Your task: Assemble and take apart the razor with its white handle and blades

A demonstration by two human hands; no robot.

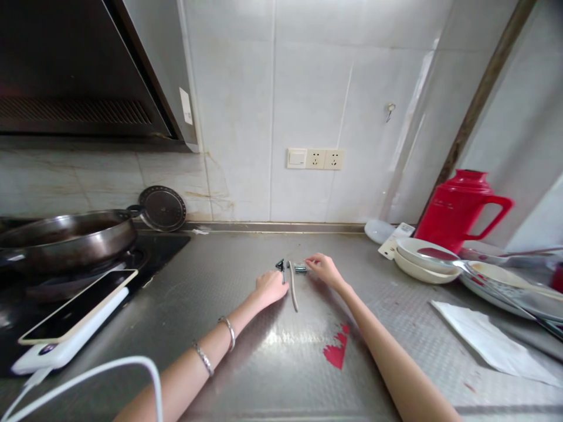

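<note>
My left hand [271, 286] is closed low over the steel counter, with a small dark green piece on a thin stem [280, 265] rising from its fingertips; the piece's kind is too small to tell. To its right, a pale, slightly curved thin strip [293, 290] lies lengthwise between the two hands. My right hand [324, 269] has its fingers drawn together at the right end of a short dark green and clear piece [300, 269] beside the strip. The fingertips partly hide the grip there.
A torn red patch [338, 350] lies on the steel counter [211, 328] between the forearms. At left are a pan [70, 234] on the stove, a phone [79, 305], a white power bank [74, 334] and its cable. Dishes [428, 266], a red thermos [457, 211] and white paper [488, 337] occupy the right.
</note>
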